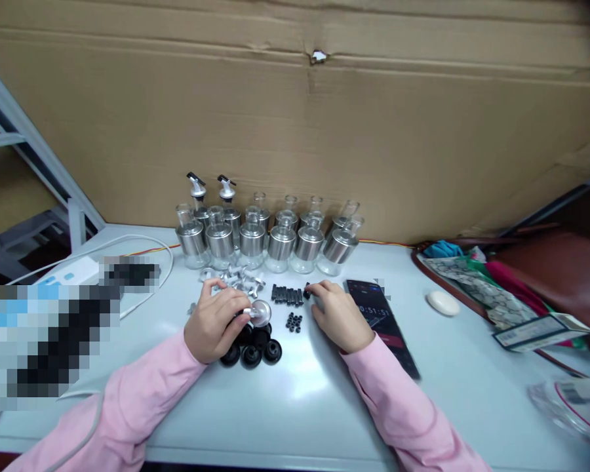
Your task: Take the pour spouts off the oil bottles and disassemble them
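Note:
My left hand (219, 321) is closed around a silver pourer cap (261, 313), its round face turned up between thumb and fingers. Beneath it lie several round black stoppers (251, 354). My right hand (338, 314) has its fingertips closed on a small black plastic lever (307, 290), at the right end of a row of similar black levers (287, 295). Tiny black rings (294, 322) lie in a cluster between the hands. More silver pourer parts (246, 282) are piled behind my left hand.
Glass bottles with metal sleeves (280, 244) stand in two rows at the back; two carry fitted pourers (227, 189). A phone (383, 328) lies beside my right forearm. A white oval object (443, 303), brown bag (545, 275), power strip (73, 275) and cables flank the work area.

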Tool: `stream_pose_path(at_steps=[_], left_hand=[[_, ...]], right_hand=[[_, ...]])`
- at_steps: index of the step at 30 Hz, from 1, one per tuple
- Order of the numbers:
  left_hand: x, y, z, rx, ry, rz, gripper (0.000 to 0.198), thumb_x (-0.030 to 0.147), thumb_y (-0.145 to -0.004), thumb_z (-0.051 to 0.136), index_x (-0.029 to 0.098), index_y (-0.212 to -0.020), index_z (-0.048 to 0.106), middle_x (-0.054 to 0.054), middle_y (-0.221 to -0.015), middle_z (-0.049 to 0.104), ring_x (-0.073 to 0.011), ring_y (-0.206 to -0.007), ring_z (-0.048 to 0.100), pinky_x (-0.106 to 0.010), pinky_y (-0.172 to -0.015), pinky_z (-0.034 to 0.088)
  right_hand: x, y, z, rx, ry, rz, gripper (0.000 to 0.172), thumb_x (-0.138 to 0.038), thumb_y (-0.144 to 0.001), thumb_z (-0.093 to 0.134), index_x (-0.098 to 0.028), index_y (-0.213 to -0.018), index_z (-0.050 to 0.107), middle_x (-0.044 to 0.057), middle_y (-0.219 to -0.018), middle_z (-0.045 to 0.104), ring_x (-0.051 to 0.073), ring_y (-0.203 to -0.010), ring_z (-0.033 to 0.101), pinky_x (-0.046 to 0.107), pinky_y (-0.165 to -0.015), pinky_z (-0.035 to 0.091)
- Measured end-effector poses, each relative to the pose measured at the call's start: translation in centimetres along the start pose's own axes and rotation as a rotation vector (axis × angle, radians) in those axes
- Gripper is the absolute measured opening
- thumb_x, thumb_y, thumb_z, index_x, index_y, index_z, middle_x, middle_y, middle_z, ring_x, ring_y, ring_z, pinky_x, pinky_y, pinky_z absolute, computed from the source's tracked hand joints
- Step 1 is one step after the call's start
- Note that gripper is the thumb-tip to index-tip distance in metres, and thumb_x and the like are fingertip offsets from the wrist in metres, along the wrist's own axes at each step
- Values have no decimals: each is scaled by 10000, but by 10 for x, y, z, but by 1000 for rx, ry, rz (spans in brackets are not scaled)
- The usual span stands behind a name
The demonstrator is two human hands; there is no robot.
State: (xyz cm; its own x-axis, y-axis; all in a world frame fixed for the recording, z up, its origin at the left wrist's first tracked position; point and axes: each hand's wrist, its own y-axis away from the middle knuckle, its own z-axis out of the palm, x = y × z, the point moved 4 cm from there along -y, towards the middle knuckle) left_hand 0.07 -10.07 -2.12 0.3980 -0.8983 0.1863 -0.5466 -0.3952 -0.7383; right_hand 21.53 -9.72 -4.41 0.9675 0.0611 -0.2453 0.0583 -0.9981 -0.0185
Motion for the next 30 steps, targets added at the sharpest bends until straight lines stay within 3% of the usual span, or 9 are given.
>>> stream_pose_path(at_steps=[4, 11, 30], left_hand=[[-1, 0, -1, 3, 0, 5, 120, 145, -862, 365, 151, -890, 481, -47, -763, 623, -142, -684, 573, -383, -795, 313], [0, 0, 1, -9, -8, 2, 121, 146, -864, 362, 157, -888, 480, -47, -769, 627, -146, -696, 577, -385, -802, 309], [-3, 0, 3, -32, -9, -15, 116, 146, -868, 366, 157, -899, 477, -49, -791, 632, -152, -715, 581, -381, -800, 321]], right_hand=[[0, 0, 3, 10, -77, -48, 279, -160, -769, 519, -152, -1033, 607, 103, -1017, 583, 242, -1004, 517, 334, -842, 390], [2, -3, 7, 55, -188, -67, 170, -128, -719, 584, -164, -877, 634, 59, -880, 587, 189, -848, 572, 282, -780, 432], [-2, -1, 3, 28, -173, -77, 72, -213, -720, 625, -173, -778, 609, 18, -746, 558, 158, -698, 540, 258, -654, 402]])
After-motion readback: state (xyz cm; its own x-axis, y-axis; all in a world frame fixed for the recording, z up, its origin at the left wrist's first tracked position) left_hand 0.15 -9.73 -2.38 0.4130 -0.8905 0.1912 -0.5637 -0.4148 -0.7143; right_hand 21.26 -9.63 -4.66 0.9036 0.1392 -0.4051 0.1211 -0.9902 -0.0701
